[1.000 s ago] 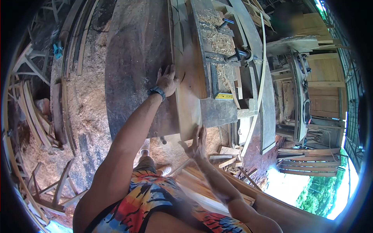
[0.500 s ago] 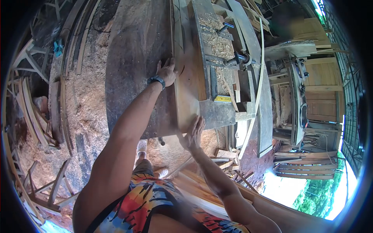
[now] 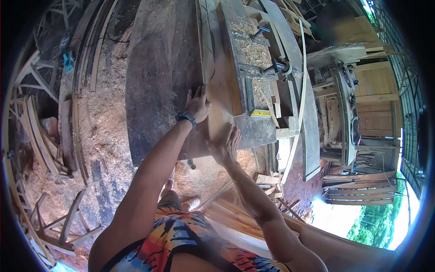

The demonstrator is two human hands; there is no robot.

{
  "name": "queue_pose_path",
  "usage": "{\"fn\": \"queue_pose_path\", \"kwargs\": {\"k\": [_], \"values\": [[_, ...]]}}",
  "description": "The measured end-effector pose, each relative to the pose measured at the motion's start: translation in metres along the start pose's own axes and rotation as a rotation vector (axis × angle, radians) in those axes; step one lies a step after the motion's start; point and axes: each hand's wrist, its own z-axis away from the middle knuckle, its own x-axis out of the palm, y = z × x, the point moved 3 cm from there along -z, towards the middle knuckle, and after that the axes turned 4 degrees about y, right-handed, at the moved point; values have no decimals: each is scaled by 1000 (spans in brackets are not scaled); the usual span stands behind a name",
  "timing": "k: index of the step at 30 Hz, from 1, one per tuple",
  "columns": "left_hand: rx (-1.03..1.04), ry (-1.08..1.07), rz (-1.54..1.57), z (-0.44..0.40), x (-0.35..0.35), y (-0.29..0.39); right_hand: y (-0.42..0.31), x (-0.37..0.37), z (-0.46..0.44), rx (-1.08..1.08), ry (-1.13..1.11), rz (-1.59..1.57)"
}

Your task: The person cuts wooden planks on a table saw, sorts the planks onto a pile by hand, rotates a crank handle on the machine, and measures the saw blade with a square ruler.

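Note:
A light wooden board (image 3: 219, 119) lies lengthwise on the dark worktable (image 3: 156, 77), against the left side of an upright wooden plank (image 3: 230, 63). My left hand (image 3: 197, 107), below a dark wristwatch (image 3: 186, 119), rests on the table at the board's left edge with its fingers spread. At the board's near end is my right hand (image 3: 225, 144), its palm against the end and its fingers stretched out. The right hand partly covers that end. A thin wood strip (image 3: 206, 45) runs along the board's far part.
Clamps (image 3: 275, 68) with blue and black handles sit right of the plank among wood shavings. A yellow-and-black square (image 3: 260, 113) lies near the table's front edge. Scrap wood (image 3: 267, 180) is piled below right. Sawdust covers the floor (image 3: 102, 131). Another bench (image 3: 346, 113) stands at right.
The board and my right hand have moved forward, away from my body. My left hand moved slightly forward, then came back toward me along the board's edge.

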Motion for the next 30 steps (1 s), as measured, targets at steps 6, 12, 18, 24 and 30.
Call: {"fn": "queue_pose_path", "kwargs": {"k": [6, 12, 18, 24, 30], "values": [[-6, 7, 0, -19, -3, -8, -5, -4, -21, 28, -54, -12], [-36, -50, -31, -22, -3, -5, -27, -15, -13, 95, 79, 115], [-18, -69, -24, -28, -5, -12, -22, -6, -18, -1, 202, 65], [-11, -45, 15, -43, -9, -16, -29, -10, -35, -40, 274, 64], [-42, -65, -27, -46, -14, -14, -29, -4, -40, -62, 301, 121]]}}
